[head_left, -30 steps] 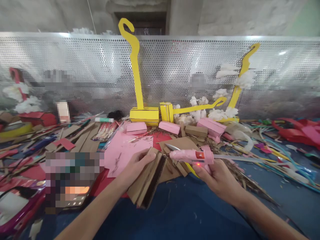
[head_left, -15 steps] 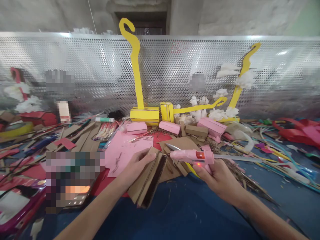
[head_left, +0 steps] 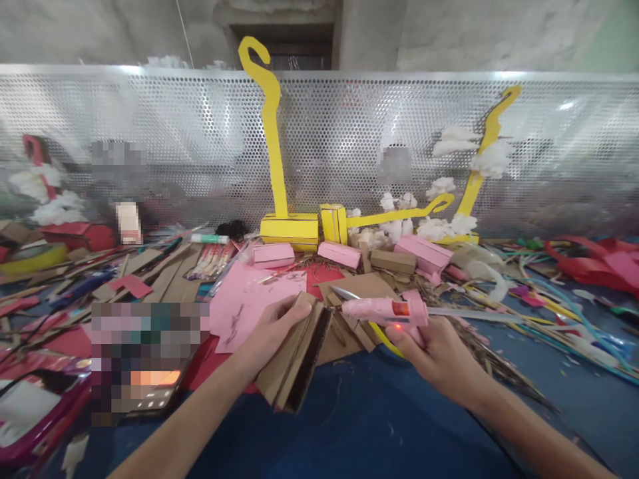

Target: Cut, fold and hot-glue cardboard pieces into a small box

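Silvery perforated metal forms the long panel (head_left: pixel 319 133) that stands behind the blue desk (head_left: pixel 379 412). In front of the panel, a tall yellow hook (head_left: pixel 272 146) rises upright from a yellow box (head_left: pixel 289 231). A pink sheet (head_left: pixel 244 306) lies flat on the desk, beyond the left forearm. Nearer, the folded brown cardboard (head_left: pixel 294 359) is held at a slant above the desk; the left hand (head_left: pixel 272 329) has its fingers closed on the upper end, thumb on top. The right hand (head_left: pixel 439 352) has its fingers wrapped around the handle of the pink glue gun (head_left: pixel 367 311), which points left at the cardboard's upper right edge; whether the tip touches it is too small to tell. A clear glue stick (head_left: pixel 474 315) juts from the gun's back. Pink blocks (head_left: pixel 339 254) sit in a row below the yellow box, a white and green marker (head_left: pixel 210 239) lies to their left, and a small red light (head_left: pixel 397 326) glows on the gun.
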`<state>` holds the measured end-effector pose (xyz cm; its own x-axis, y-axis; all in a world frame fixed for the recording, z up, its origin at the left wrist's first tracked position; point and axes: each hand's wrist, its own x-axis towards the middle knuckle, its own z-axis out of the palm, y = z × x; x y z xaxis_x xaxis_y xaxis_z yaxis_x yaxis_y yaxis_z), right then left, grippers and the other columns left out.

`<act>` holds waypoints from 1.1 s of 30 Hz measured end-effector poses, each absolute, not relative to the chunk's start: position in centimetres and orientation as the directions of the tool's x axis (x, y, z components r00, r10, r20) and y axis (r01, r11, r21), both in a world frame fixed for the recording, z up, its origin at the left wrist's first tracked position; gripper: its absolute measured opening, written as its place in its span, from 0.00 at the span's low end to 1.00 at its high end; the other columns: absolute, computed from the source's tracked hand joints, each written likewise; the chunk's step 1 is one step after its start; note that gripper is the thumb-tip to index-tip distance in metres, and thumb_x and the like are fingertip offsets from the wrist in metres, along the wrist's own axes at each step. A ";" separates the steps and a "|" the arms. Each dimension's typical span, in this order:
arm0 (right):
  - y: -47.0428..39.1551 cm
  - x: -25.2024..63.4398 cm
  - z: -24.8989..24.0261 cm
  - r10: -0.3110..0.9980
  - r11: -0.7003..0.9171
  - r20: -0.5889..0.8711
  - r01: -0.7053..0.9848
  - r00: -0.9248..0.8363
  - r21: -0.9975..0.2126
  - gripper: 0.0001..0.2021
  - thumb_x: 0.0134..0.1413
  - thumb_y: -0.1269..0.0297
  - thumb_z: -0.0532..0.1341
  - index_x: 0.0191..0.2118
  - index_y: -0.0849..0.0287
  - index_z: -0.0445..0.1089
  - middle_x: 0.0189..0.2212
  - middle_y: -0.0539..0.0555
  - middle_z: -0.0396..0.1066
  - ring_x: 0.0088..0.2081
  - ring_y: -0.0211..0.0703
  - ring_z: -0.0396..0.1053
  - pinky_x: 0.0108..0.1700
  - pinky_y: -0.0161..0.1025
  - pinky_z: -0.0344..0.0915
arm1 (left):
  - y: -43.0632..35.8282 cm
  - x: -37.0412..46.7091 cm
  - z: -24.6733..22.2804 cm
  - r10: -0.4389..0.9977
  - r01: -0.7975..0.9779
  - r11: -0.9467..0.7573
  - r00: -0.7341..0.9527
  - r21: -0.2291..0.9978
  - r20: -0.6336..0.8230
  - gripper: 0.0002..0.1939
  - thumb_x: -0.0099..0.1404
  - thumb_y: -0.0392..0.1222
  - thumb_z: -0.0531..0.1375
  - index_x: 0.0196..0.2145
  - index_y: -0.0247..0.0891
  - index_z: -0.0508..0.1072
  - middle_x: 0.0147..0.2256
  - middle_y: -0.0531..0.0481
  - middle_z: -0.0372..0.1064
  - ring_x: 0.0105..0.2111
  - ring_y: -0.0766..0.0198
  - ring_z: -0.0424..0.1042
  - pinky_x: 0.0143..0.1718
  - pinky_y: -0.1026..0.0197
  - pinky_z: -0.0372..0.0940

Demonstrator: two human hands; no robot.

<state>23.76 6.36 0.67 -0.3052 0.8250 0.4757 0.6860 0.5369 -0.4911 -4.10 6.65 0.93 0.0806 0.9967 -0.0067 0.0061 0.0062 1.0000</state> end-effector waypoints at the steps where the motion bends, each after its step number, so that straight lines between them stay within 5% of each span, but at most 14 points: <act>1: 6.3 23.8 0.7 0.827 0.536 0.473 0.678 -0.303 -0.503 0.26 0.65 0.52 0.56 0.20 0.54 0.44 0.17 0.44 0.41 0.20 0.34 0.41 0.21 0.37 0.39 | 6.7 -4.1 0.9 0.997 0.008 -0.001 0.083 1.000 0.000 0.18 0.63 0.56 0.65 0.42 0.41 0.82 0.41 0.47 0.82 0.43 0.50 0.76 0.42 0.59 0.69; 5: 6.2 23.9 1.0 0.849 0.523 0.418 0.627 -0.323 -0.578 0.21 0.64 0.53 0.57 0.21 0.56 0.58 0.19 0.46 0.50 0.22 0.35 0.46 0.22 0.35 0.46 | 6.7 -4.0 1.0 0.995 0.035 -0.016 0.103 0.999 0.012 0.17 0.64 0.55 0.64 0.41 0.40 0.82 0.41 0.46 0.81 0.41 0.51 0.76 0.41 0.59 0.68; 10: 6.0 23.5 2.0 0.835 0.543 0.362 0.512 -0.415 -0.666 0.13 0.65 0.54 0.58 0.41 0.57 0.75 0.31 0.54 0.72 0.32 0.46 0.67 0.36 0.39 0.65 | 6.7 -4.1 1.0 0.994 0.082 -0.015 0.109 0.996 0.006 0.16 0.65 0.55 0.63 0.40 0.40 0.81 0.40 0.46 0.80 0.41 0.52 0.75 0.42 0.59 0.67; 16: 6.3 23.6 1.4 0.860 0.509 0.395 0.595 -0.323 -0.622 0.19 0.62 0.50 0.60 0.26 0.58 0.71 0.19 0.49 0.61 0.23 0.41 0.58 0.25 0.37 0.56 | 6.7 -4.0 1.0 0.992 0.092 -0.032 0.128 0.995 0.020 0.16 0.66 0.55 0.62 0.40 0.40 0.80 0.40 0.46 0.80 0.42 0.52 0.74 0.42 0.59 0.66; 22: 6.3 23.6 1.0 0.856 0.506 0.411 0.666 -0.313 -0.547 0.26 0.65 0.47 0.56 0.19 0.57 0.58 0.17 0.46 0.51 0.21 0.35 0.47 0.23 0.36 0.46 | 7.0 -4.0 0.8 0.990 0.132 -0.070 0.133 0.989 0.053 0.17 0.67 0.54 0.61 0.41 0.38 0.79 0.40 0.45 0.79 0.43 0.51 0.73 0.44 0.58 0.65; 26: 6.1 23.5 1.2 0.849 0.516 0.428 0.666 -0.311 -0.539 0.28 0.65 0.46 0.55 0.17 0.57 0.58 0.15 0.46 0.49 0.20 0.34 0.46 0.22 0.36 0.46 | 7.1 -4.2 0.5 0.989 0.137 -0.039 0.148 0.990 0.019 0.21 0.66 0.59 0.61 0.43 0.38 0.79 0.43 0.46 0.79 0.44 0.50 0.73 0.45 0.57 0.66; 29: 6.0 23.4 1.5 0.841 0.531 0.435 0.644 -0.322 -0.551 0.26 0.65 0.47 0.56 0.20 0.59 0.65 0.15 0.46 0.52 0.20 0.35 0.48 0.22 0.36 0.48 | 7.1 -4.3 0.4 0.990 0.143 -0.021 0.143 0.990 0.000 0.23 0.65 0.60 0.61 0.46 0.38 0.78 0.44 0.46 0.79 0.45 0.50 0.73 0.45 0.56 0.66; 33: 6.1 23.4 1.8 0.823 0.568 0.405 0.568 -0.399 -0.595 0.18 0.66 0.50 0.57 0.36 0.59 0.76 0.19 0.48 0.61 0.22 0.38 0.55 0.24 0.35 0.54 | 7.2 -4.4 0.2 0.991 0.161 -0.016 0.137 0.987 -0.006 0.23 0.66 0.60 0.61 0.47 0.38 0.78 0.45 0.46 0.79 0.47 0.50 0.72 0.46 0.56 0.66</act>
